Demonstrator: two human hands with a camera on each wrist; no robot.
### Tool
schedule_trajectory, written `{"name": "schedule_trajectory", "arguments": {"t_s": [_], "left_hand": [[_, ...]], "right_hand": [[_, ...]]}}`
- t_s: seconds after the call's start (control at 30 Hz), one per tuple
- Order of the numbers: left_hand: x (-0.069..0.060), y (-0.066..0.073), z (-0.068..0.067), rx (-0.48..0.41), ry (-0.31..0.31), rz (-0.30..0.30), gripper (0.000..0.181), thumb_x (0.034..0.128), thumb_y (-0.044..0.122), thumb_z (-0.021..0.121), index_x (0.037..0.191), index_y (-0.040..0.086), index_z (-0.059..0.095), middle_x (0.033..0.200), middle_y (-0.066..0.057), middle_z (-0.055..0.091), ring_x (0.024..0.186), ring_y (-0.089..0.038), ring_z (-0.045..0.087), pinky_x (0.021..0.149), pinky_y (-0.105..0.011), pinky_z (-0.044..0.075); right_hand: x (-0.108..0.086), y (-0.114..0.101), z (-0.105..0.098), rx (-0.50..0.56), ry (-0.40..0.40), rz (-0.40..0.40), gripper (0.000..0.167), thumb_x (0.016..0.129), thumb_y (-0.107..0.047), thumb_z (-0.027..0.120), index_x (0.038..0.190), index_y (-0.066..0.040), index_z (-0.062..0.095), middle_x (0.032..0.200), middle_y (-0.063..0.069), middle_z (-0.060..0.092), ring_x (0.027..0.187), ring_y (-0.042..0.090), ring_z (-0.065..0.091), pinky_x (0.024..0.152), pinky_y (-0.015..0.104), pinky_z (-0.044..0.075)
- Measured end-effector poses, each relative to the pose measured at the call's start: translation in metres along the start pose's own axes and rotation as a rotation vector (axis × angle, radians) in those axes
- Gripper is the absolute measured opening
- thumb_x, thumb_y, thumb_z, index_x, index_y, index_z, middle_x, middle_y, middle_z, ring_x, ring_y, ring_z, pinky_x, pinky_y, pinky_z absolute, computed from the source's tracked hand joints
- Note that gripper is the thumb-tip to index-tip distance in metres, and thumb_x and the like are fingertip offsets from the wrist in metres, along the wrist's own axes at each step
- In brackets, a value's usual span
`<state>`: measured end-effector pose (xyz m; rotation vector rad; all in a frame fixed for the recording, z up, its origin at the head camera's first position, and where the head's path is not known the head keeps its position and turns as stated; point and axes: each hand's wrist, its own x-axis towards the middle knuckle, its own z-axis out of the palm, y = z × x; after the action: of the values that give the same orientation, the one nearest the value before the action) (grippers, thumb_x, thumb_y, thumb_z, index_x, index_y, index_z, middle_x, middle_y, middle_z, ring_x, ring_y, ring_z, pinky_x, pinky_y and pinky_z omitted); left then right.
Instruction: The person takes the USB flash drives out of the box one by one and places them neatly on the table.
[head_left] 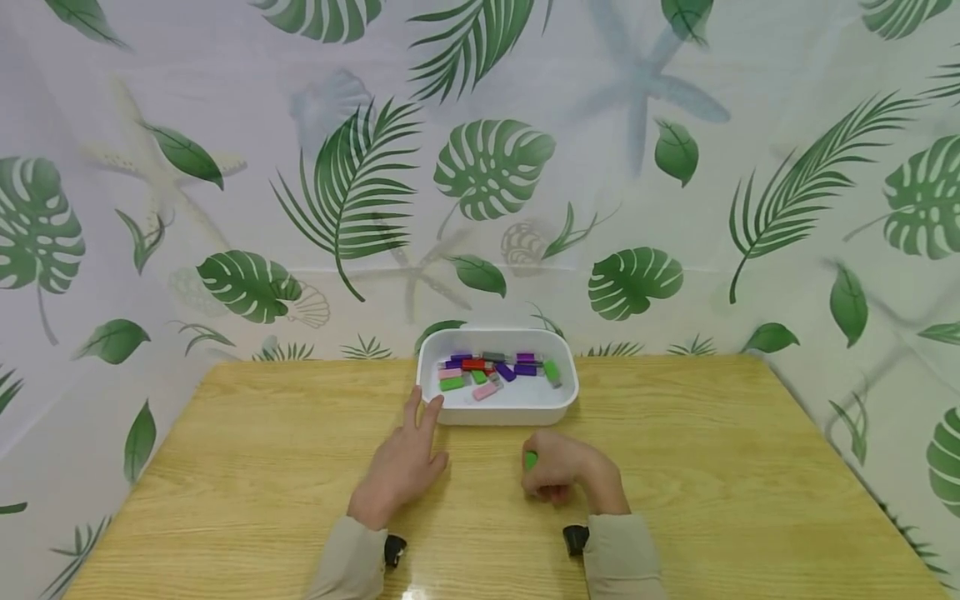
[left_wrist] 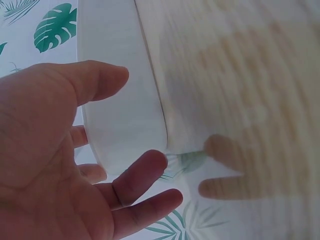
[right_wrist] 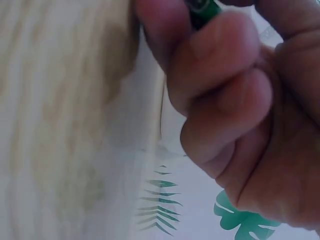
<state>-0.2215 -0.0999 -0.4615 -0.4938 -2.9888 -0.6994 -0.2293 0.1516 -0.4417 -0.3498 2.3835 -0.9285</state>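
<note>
Closest in, two pale sleeves [head_left: 347, 554], and out of them come the hands, one busy, one spread! The right hand [head_left: 558, 467] has its fingers curled tight around a green stick [head_left: 531, 460], with only a bit of it peeking out, low over the bench [head_left: 712, 467] and just this side of the tray. This one should be light, surely, next to nothing in the palm, and stiff, a hard case that won't give under a squeeze. Smooth too, by the look of its kind, so it could skid from a careless pinch. Best hold? Thumb and finger across the flat sides of the coloured body, leaving the paler end alone, likely the delicate part.

Over to the left hand [head_left: 397, 467]: fingers reaching long, thumb well apart, nothing held, fingertips right at the near left corner of the white tray [head_left: 502, 416]; whether they press it, I can't tell.

Inside, a jumble! A pink stick [head_left: 485, 391] lies nearest the front wall, its body lying free to pinch; farther back, a red stick [head_left: 475, 365] sits crowded among purple neighbours, trickier fingertip work. Behind it all, leafy cloth [head_left: 570, 308].
</note>
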Motion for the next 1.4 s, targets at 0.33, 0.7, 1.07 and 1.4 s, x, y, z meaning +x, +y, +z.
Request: {"name": "schedule_trajectory", "arguments": {"t_s": [0.33, 0.7, 1.07, 1.4], "left_hand": [[0.001, 0.001, -0.005, 0.028, -0.049, -0.014, 0.076, 0.0940, 0.022, 0.067, 0.156, 0.009, 0.025, 0.162, -0.026, 0.010, 0.077, -0.029, 0.062, 0.059, -0.037, 0.052], [0.020, 0.010, -0.024, -0.051, -0.040, -0.109, 0.056, 0.0991, 0.027, 0.057, 0.148, 0.008, 0.039, 0.152, -0.020, 0.034, 0.121, -0.039, 0.052, 0.091, -0.054, 0.051], [0.029, 0.003, -0.028, -0.191, 0.055, -0.186, 0.051, 0.1018, 0.028, 0.052, 0.146, 0.004, 0.042, 0.141, -0.025, 0.043, 0.114, -0.039, 0.058, 0.091, -0.055, 0.050], [0.041, -0.012, -0.021, -0.227, 0.046, -0.194, 0.041, 0.1034, 0.031, 0.049, 0.136, 0.007, 0.052, 0.128, -0.015, 0.059, 0.111, -0.030, 0.059, 0.091, -0.049, 0.049]], "right_hand": [[-0.002, 0.000, 0.000, 0.025, 0.001, 0.052, 0.026, 0.075, 0.003, 0.074, 0.093, -0.007, 0.058, 0.059, 0.007, 0.062, 0.043, 0.015, 0.053, 0.040, 0.025, 0.041], [-0.005, 0.008, -0.002, 0.057, 0.020, 0.086, 0.035, 0.075, -0.001, 0.079, 0.099, -0.008, 0.054, 0.063, 0.010, 0.062, 0.044, 0.016, 0.056, 0.041, 0.026, 0.047], [-0.010, 0.008, -0.007, 0.011, 0.088, 0.081, 0.043, 0.075, -0.002, 0.079, 0.111, -0.007, 0.055, 0.061, 0.010, 0.061, 0.044, 0.016, 0.055, 0.042, 0.028, 0.047], [-0.010, 0.005, -0.009, 0.030, 0.150, 0.026, 0.034, 0.084, -0.007, 0.075, 0.112, -0.004, 0.057, 0.062, 0.007, 0.057, 0.047, 0.017, 0.052, 0.045, 0.031, 0.046]]}}
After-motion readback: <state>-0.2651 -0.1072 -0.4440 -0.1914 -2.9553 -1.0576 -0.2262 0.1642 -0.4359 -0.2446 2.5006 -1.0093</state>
